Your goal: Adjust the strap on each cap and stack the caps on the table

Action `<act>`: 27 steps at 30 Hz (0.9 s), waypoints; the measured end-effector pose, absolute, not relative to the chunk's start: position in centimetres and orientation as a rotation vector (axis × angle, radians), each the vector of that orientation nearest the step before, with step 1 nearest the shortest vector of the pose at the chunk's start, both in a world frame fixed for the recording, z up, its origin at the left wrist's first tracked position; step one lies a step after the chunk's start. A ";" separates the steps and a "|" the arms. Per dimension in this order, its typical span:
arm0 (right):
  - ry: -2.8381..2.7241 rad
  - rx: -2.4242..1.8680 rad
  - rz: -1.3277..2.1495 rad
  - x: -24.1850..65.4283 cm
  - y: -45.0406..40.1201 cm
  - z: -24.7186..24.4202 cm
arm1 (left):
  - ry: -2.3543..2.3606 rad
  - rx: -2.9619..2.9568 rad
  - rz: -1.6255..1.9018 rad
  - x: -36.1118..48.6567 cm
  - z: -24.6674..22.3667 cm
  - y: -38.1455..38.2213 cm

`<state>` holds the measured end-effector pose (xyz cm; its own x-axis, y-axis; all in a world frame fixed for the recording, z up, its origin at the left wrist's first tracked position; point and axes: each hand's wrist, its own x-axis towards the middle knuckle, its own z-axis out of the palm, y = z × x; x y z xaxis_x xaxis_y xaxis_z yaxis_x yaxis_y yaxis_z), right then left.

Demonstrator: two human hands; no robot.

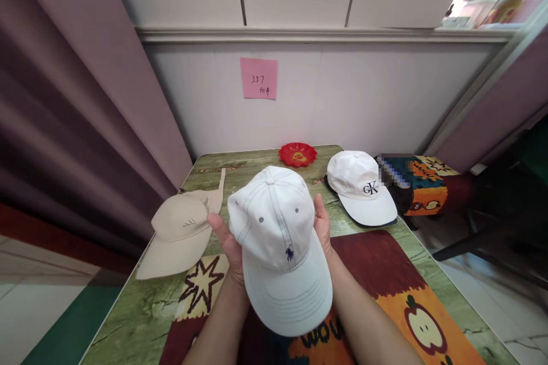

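Note:
Between my two hands is a white baseball cap (274,222) with grey stitching and a small dark blue embroidered figure, its brim pointing toward me. My left hand (229,242) grips it at the left side, thumb sticking out and the other fingers hidden behind the cap. On the opposite side my right hand (322,222) holds it, with most fingers also out of sight. Left of the cap lies a beige visor cap (182,222) with a loose strap. Another white cap (359,188) with dark letters sits to the right, over something dark.
The green wood-patterned table (141,302) carries a colourful printed mat (368,256). A red scalloped dish (298,154) stands at the back edge. Behind it, a pink note (259,78) is stuck to the white wall. Purple curtains (98,97) hang at the left. A patterned stool (428,182) is at right.

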<state>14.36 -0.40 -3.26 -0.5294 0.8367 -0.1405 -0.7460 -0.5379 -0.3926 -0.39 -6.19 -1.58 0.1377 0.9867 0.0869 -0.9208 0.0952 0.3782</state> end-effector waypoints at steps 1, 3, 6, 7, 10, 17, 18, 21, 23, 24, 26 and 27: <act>-0.347 -0.395 2.111 14.5 -0.4 -3.2 | 0.237 0.371 1.424 -0.5 -1.7 -6.2; -0.320 -0.410 2.090 14.7 -0.3 -3.4 | 0.269 0.358 1.399 -0.8 -1.9 -6.3; -0.292 -0.436 2.060 15.3 -0.2 -4.2 | 0.258 0.366 1.384 -1.4 -2.3 -6.3; -0.295 -0.439 2.048 15.5 -0.2 -4.4 | 0.253 0.376 1.386 -1.5 -2.4 -6.3; -0.338 -0.425 2.048 16.1 -0.2 -5.0 | 0.262 0.407 1.405 -1.9 -2.9 -6.4; -0.379 -0.376 2.082 16.1 0.1 -4.4 | 0.303 0.390 1.342 -2.5 -3.3 -6.2; -0.373 -0.376 2.071 16.1 0.3 -4.3 | 0.297 0.389 1.319 -2.6 -3.3 -6.0; -0.359 -0.395 2.024 16.0 1.0 -4.2 | 0.276 0.384 1.260 -2.7 -3.5 -5.0; -0.341 -0.399 1.979 16.1 1.5 -4.1 | 0.280 0.369 1.228 -2.4 -3.5 -4.3; -0.325 -0.396 1.956 16.2 1.7 -4.1 | 0.292 0.355 1.207 -2.2 -3.4 -4.0; -0.285 -0.394 1.911 16.5 2.1 -3.9 | 0.343 0.318 1.148 -1.7 -3.0 -3.5; -0.267 -0.400 1.894 16.7 2.3 -3.7 | 0.385 0.297 1.108 -1.4 -2.6 -3.3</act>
<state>16.72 2.29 -3.71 -0.3159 0.9375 -0.1460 -0.8605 -0.3480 -0.3721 -1.43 -3.32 -2.62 0.3922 0.9072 -0.1524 -0.8061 0.4188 0.4181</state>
